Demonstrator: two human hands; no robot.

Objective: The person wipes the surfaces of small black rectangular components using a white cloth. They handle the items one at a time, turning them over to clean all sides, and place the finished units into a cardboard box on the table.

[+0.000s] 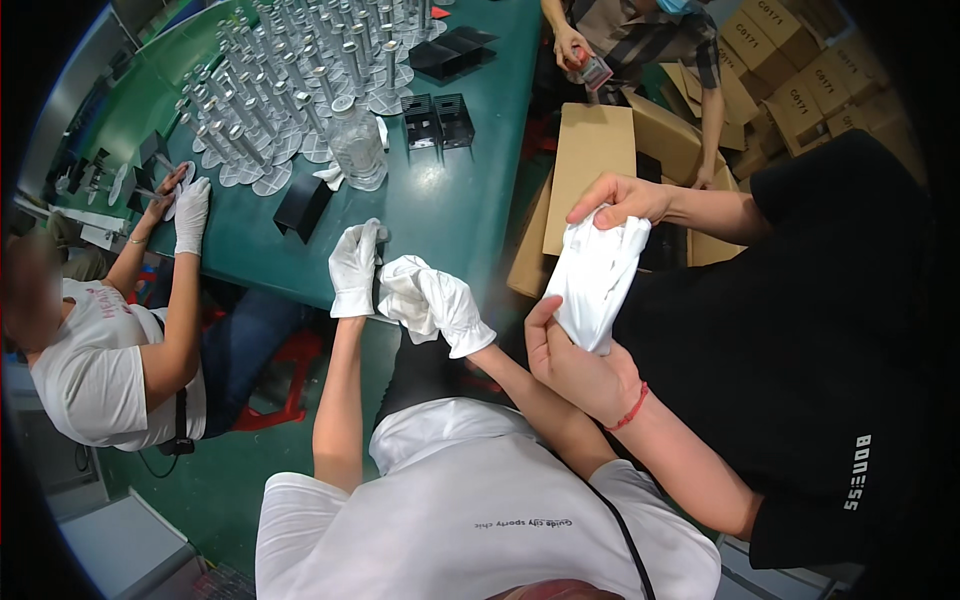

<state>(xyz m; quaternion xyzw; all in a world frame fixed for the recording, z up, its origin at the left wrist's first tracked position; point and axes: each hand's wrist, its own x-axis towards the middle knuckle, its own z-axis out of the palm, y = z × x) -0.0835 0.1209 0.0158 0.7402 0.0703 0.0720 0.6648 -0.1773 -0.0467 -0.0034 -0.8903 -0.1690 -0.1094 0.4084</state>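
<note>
My left hand (353, 272), in a white glove, is raised just over the near table edge. Its fingers are bent and drawn together; what they hold, if anything, is hidden. Close beside it, my right hand (455, 312), gloved too, is closed on a crumpled white cloth (404, 284). The folds hide most of its fingers. At my right, a person in black holds a folded bundle of white fabric (598, 275) between two bare hands, above my right forearm. A black box-shaped part (303, 208) lies on the table beyond my left hand.
On the green table (440, 215) stand a clear plastic jar (356, 145), slotted black holders (438, 122) and many metal posts on round bases (290, 80). At left, a seated person handles a round base. Beyond an open carton (590, 150), another person holds a red tape dispenser (590, 68).
</note>
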